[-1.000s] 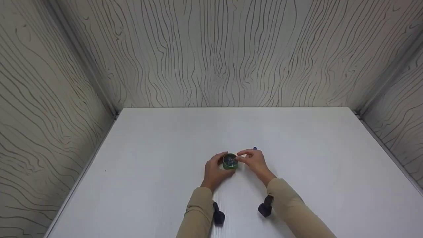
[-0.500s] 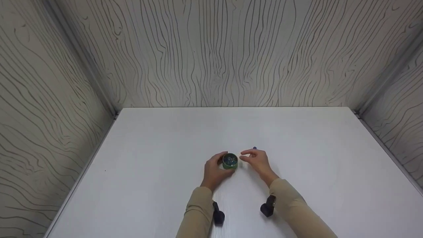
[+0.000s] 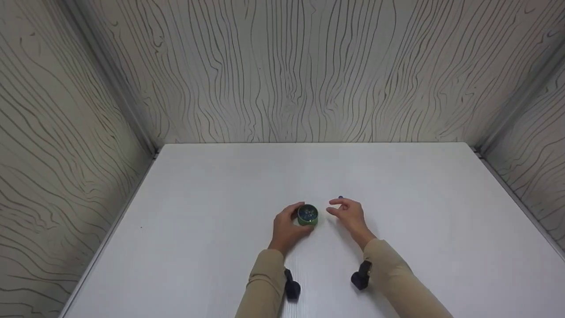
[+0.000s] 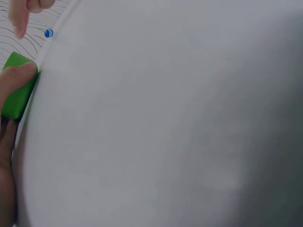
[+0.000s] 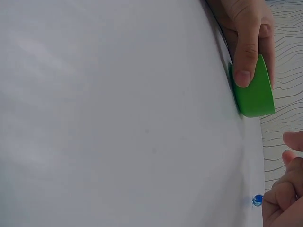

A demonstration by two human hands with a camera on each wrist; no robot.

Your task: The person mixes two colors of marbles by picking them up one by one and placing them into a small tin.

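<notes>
My left hand [image 3: 288, 227] grips a small green cup [image 5: 257, 97] that stands on the white table, the thumb on its near side and the fingers round the far side. Several shiny glass marbles [image 3: 308, 213] lie inside it, dark and bluish in the head view. To the cup's right is my right hand [image 3: 350, 217], thumb and index finger apart with nothing between them. Just beyond its knuckles a single blue marble [image 4: 49, 33] sits on the table; in the head view the hand partly hides it.
The white table [image 3: 212, 185] reaches back to a wood-patterned panel [image 3: 282, 79], with similar panels at both sides. A black wrist camera [image 3: 292, 289] hangs by the left sleeve, another black camera [image 3: 360, 279] by the right.
My right hand has drawn back from over the cup's rim to the right, its thumb and index finger spreading apart. The left hand and the cup have stayed in place.
</notes>
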